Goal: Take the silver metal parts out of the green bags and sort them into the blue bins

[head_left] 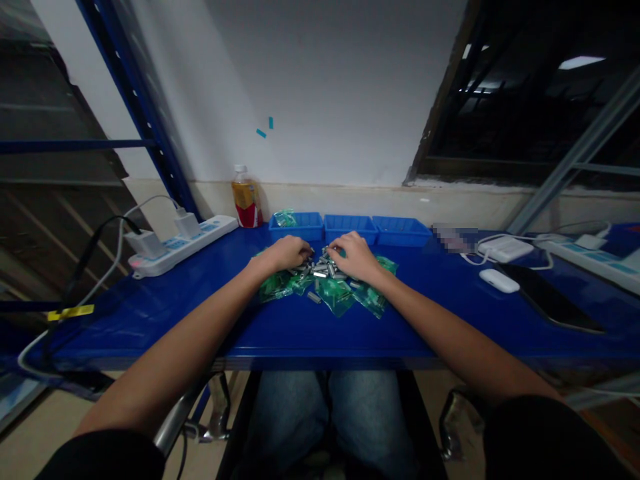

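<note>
Both my hands rest on a pile of small silvery metal parts (320, 270) lying on several green plastic bags (336, 293) in the middle of the blue table (280, 327). My left hand (286, 253) has its fingers curled down onto the left side of the pile. My right hand (353, 255) is curled the same way on the right side. What the fingers pinch is too small to make out. Three blue trays (350, 227) stand in a row just behind the hands.
A drink bottle (246, 197) stands at the back left beside a white power strip (180, 245) with plugged chargers. At the right lie a white power bank (505, 249), a white case (499, 281), a dark phone (550, 300) and another power strip (595, 260).
</note>
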Tool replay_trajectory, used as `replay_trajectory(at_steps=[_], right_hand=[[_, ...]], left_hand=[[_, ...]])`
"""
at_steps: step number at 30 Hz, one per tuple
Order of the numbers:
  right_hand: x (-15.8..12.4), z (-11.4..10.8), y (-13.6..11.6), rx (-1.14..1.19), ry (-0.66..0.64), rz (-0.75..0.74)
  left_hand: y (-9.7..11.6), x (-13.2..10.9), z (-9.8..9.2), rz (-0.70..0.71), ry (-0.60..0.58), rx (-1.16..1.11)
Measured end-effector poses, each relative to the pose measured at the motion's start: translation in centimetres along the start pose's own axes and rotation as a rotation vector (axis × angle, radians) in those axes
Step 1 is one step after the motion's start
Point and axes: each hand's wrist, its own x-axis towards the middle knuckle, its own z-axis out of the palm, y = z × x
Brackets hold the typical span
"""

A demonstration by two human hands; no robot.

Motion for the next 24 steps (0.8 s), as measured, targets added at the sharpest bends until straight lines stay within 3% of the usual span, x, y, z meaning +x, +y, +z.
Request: replay_trajectory(at_steps=[12, 20, 24], right_hand=[[0.0, 0.2, -0.2, 0.029, -0.028, -0.005], [0.0, 0.1, -0.2, 0.022, -0.023, -0.018], [0.0, 0.2, -0.2, 0.025, -0.030, -0.030]], left_hand=[[1.9, -0.1, -0.8, -0.049, -0.090, -0.047], [1.9, -0.5, -0.9, -0.030, 0.025, -0.031], [2.1, -0.6, -1.0, -0.035, -0.012, -0.010]])
